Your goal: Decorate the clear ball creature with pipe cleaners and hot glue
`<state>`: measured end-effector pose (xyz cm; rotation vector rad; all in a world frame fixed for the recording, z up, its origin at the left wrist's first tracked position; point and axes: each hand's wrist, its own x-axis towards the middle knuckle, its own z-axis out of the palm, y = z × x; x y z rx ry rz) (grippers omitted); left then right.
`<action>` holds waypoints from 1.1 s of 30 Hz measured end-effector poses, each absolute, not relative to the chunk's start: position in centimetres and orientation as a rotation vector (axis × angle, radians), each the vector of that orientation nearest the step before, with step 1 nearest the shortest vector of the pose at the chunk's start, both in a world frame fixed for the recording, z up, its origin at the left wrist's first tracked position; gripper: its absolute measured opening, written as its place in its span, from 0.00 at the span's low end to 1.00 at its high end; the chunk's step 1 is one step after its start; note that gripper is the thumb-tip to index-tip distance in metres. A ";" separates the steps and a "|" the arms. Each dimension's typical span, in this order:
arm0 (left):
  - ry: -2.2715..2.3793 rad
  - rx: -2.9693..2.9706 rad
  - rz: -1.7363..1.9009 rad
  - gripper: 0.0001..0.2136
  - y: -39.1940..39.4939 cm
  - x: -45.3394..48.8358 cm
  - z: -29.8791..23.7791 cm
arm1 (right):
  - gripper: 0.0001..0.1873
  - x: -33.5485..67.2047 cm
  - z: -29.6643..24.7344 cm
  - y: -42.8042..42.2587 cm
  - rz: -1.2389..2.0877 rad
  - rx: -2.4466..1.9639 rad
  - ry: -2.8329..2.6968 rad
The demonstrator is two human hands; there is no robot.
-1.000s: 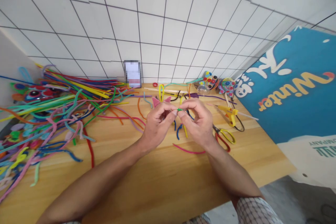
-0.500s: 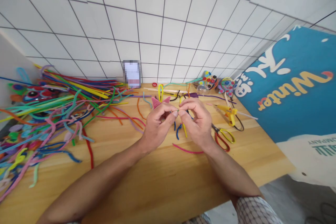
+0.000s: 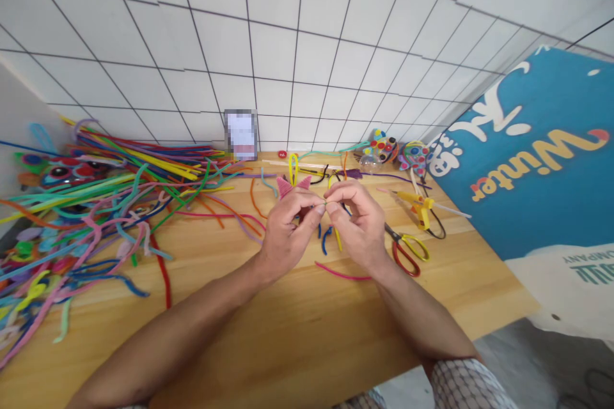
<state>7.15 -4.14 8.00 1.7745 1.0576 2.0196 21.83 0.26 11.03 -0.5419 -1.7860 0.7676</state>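
My left hand [image 3: 290, 227] and my right hand [image 3: 357, 223] meet above the middle of the table, thumbs and forefingers pinched together. Between the fingertips a tiny bit of green pipe cleaner [image 3: 325, 202] shows; most of it is hidden by the fingers. Behind my left hand stands a pink piece with two pointed ears [image 3: 286, 186], partly covered. Short blue pipe cleaners [image 3: 325, 241] lie under the hands, beside a yellow one. A bright pink pipe cleaner [image 3: 339, 274] lies in front, its right end running under my right wrist.
Piles of coloured pipe cleaners [image 3: 158, 160] fill the left side. Scissors [image 3: 407, 252] and a yellow glue gun [image 3: 418, 204] lie to the right. A phone [image 3: 241, 134] leans on the tiled wall. Decorated balls [image 3: 384, 147] stand at the back, near a blue sign [image 3: 542, 179].
Both hands stay almost in place, still pinching at the same spot. My right hand has shifted very slightly left.
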 end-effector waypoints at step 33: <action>1.138 1.588 1.933 0.06 -4.0 7.0 8.0 | 0.02 21.6 10.7 0.3 0.909 -0.600 -1.713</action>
